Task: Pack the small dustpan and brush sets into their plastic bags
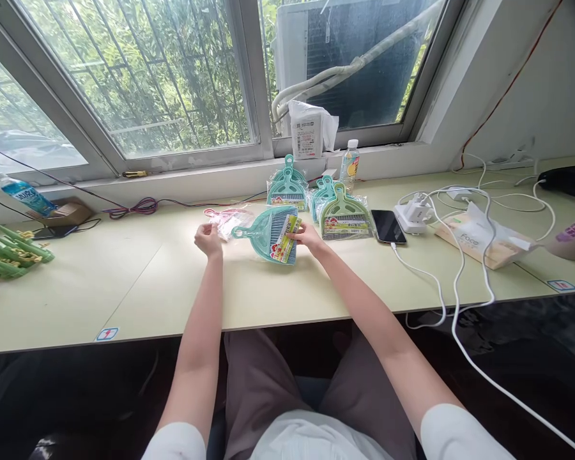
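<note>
My right hand (309, 235) grips a teal dustpan and brush set (262, 237) by its bristle end, thumb near the yellow-green label card (286, 237). The set is tilted above the desk, handle toward the left. My left hand (208, 241) is closed, a little left of that handle; whatever its fingers hold, if anything, cannot be made out. Just behind the left hand lies a pink set in clear plastic (230, 220). Farther back are a wrapped teal set (288, 185), more teal ones (322, 195) and a green set (345, 214).
Right of the sets lie a phone (388, 227), a white plug adapter (413, 214), looping white cables and a tissue pack (483, 236). A drink bottle (349, 165) and tissue box (307, 135) stand near the window. Green stalks (12, 252) lie at the left.
</note>
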Tool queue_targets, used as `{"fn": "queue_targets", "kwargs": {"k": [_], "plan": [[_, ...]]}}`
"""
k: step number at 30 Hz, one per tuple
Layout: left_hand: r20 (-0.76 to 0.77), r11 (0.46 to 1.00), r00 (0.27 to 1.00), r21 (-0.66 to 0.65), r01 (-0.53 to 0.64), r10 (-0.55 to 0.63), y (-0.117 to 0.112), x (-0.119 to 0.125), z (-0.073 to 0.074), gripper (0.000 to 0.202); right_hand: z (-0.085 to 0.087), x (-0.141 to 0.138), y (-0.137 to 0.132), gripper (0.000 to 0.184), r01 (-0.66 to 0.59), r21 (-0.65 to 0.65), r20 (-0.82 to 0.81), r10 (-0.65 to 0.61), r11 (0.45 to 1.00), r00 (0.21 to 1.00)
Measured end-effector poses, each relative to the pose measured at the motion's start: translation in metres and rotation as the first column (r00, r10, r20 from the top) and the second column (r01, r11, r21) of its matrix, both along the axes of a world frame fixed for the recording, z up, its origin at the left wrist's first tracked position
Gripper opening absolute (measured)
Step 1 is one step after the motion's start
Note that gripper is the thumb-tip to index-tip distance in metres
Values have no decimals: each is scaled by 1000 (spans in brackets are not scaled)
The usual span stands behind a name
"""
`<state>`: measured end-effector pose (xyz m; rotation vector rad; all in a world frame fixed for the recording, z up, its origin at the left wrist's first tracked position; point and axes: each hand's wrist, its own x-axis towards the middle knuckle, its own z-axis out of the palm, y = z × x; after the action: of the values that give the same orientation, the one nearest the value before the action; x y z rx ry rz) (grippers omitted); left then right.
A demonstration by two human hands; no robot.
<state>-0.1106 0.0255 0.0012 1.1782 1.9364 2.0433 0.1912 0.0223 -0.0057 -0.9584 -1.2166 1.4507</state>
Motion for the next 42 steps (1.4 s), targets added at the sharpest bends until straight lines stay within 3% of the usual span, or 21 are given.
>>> {"fn": "queue_targets", "kwargs": {"k": [1,3,6,10,15,16,17,19,21,22,24,26,27,29,30,31,32,34,37,40,42], "plan": [[50,1000,999,6,16,-16,-1,-4,1,20,-1,1,1,41,12,-2,-6,-12,1000,1000],[130,983,975,-4,183,-181,-3,-6,3,27,-1,2,1,40,20,-5,-12,-20,1000,1000],[179,900,894,-73,429,-411,-5,10,5,36,-1,2,0,41,0,-2,6,0,1000,1000],[178,906,906,-118,406,-383,-3,29,5,35,-1,0,-2,42,-44,-13,41,44,999,998],[193,957,954,-133,258,-230,-9,1,10,28,1,3,0,40,3,-11,-10,-3,1000,1000],[199,975,970,-141,170,-140,-12,-8,11,28,1,4,1,39,35,-12,-34,-35,999,999],[201,986,979,-165,-1,35,-16,-16,11,30,1,6,1,38,72,-18,-61,-73,997,996],[158,927,929,-231,-295,335,-21,-27,12,41,2,8,2,36,143,-41,-116,-147,989,982],[72,900,917,-238,-366,392,-24,-27,14,49,1,7,1,35,188,-70,-158,-197,980,968],[35,928,948,-217,-302,316,-24,-22,15,49,0,6,0,35,199,-83,-168,-211,976,963],[8,986,999,-164,-35,37,-21,-4,17,45,-2,1,-2,33,209,-98,-176,-223,973,959],[88,943,954,-150,296,-286,-19,23,17,46,-3,-4,-6,31,204,-105,-181,-221,973,958],[163,865,878,-168,474,-449,-19,38,15,49,-4,-6,-7,29,190,-101,-182,-206,977,961],[294,584,612,-185,790,-734,-19,67,9,55,-3,-9,-10,25,138,-71,-181,-148,988,972],[327,481,507,-163,861,-797,-19,78,5,55,-3,-9,-10,23,104,-49,-178,-112,993,978],[351,466,478,-125,876,-805,-19,87,1,55,-2,-9,-10,22,69,-27,-172,-73,997,982],[370,503,502,-100,858,-782,-18,92,-2,54,-1,-9,-9,21,33,-8,-159,-34,999,987],[355,662,631,-43,749,-690,-15,92,-6,49,0,-8,-7,20,-35,5,-72,36,999,997],[274,827,791,33,561,-547,-10,77,-5,43,-2,-9,-7,19,-46,65,294,25,997,955],[220,914,889,42,402,-401,-11,64,1,41,-6,-12,-13,43,20,319,652,-235,947,721],[139,955,945,58,290,-296,-16,63,6,41,-5,-13,-20,65,26,495,707,-420,869,569]]}}
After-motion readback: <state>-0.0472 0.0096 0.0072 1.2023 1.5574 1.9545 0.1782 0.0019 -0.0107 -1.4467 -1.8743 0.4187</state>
